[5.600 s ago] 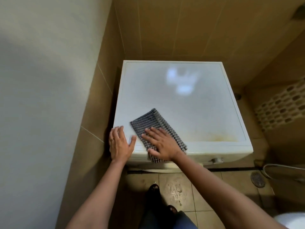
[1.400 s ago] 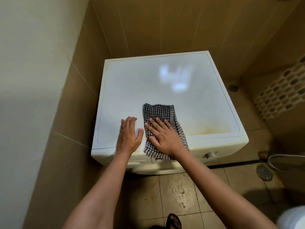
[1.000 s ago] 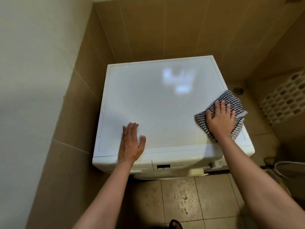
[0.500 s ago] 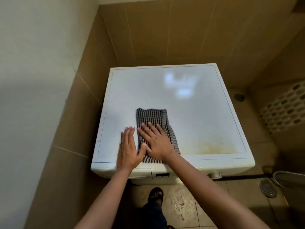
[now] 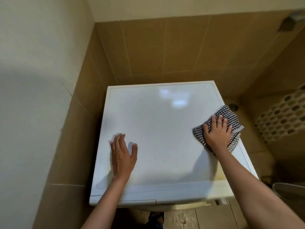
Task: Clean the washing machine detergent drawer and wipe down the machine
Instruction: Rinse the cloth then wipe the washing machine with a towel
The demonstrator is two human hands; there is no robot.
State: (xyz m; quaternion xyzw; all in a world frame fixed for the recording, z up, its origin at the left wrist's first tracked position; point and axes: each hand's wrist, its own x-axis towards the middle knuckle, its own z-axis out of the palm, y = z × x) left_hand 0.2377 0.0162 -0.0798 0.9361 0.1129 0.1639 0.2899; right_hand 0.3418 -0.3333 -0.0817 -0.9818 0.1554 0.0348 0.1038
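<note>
At the far left of the frame a pale painted wall (image 5: pixel 33 96) meets tan wall tiles (image 5: pixel 79 146). The white washing machine (image 5: pixel 161 129) stands tight in that corner, seen from above, so its top fills the middle of the frame. The left hand (image 5: pixel 123 157) lies flat on the lower-left part of the top, fingers straight and close together, thumb spread, holding nothing. It reads as a brace, and it serves well there, letting the body lean across without losing balance.

The centre of the top is bare and glossy, with a patch of reflected light toward the back. At the right edge the right hand (image 5: pixel 217 131) presses a black-and-white checked cloth (image 5: pixel 231 117) onto the top. Its fingers are spread flat over the fabric rather than curled round it, and part of the cloth hangs past the machine's right rim.

The step in hand looks like wiping the top. To do it well, press with the whole palm, run overlapping passes from rim to rim, and stop the cloth from bunching up or slipping off the edge. A yellowish stain (image 5: pixel 220 176) near the front-right corner, below the wrist, probably needs slower, firmer rubbing than the rest.

The detergent drawer cannot be made out from this angle. Further right, at the frame's edge, are mosaic tiles (image 5: pixel 280 119).
</note>
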